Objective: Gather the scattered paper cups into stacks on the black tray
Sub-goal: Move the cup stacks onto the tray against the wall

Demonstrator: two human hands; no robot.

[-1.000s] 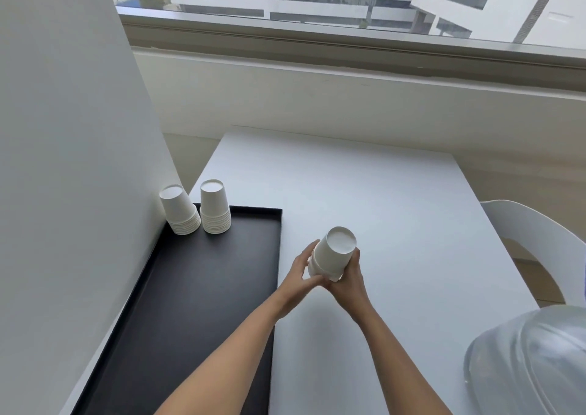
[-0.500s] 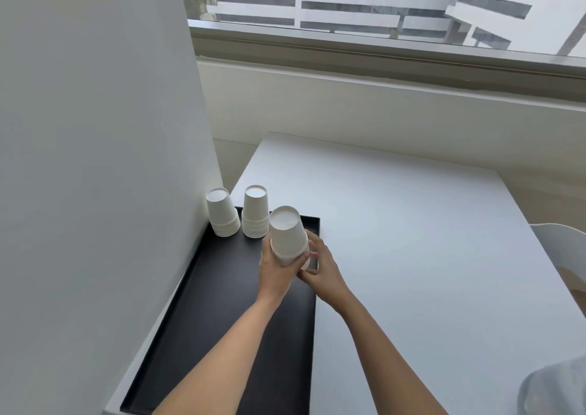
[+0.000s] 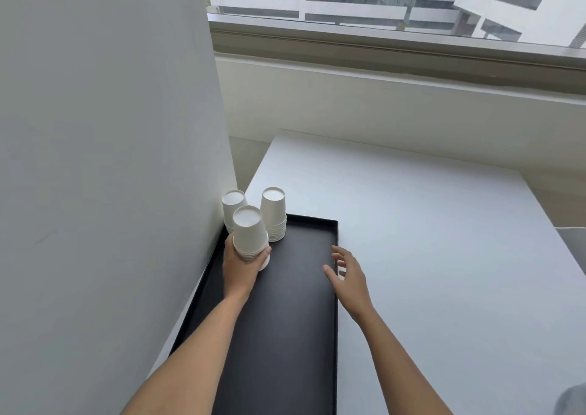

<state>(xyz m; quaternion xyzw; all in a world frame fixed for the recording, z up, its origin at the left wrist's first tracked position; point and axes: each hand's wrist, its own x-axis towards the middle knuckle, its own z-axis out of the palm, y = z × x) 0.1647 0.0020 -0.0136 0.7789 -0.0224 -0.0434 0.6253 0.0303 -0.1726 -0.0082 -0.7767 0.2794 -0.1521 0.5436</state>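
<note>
Both arms are being stretched forward.
The left hand (image 3: 238, 267) is being kept closed in a grip; the right hand (image 3: 348, 275) is being held open, fingers spread.

Long black tray (image 3: 295, 303) with a low rim; at its far end stand two stacks of white paper cups, upside down, one in the tray's far left corner (image 3: 234, 203), one just right of it (image 3: 274, 213); a third upside-down stack (image 3: 250, 234), slightly tilted, sits nearer, just in front of the corner stack, overlapping it.
</note>
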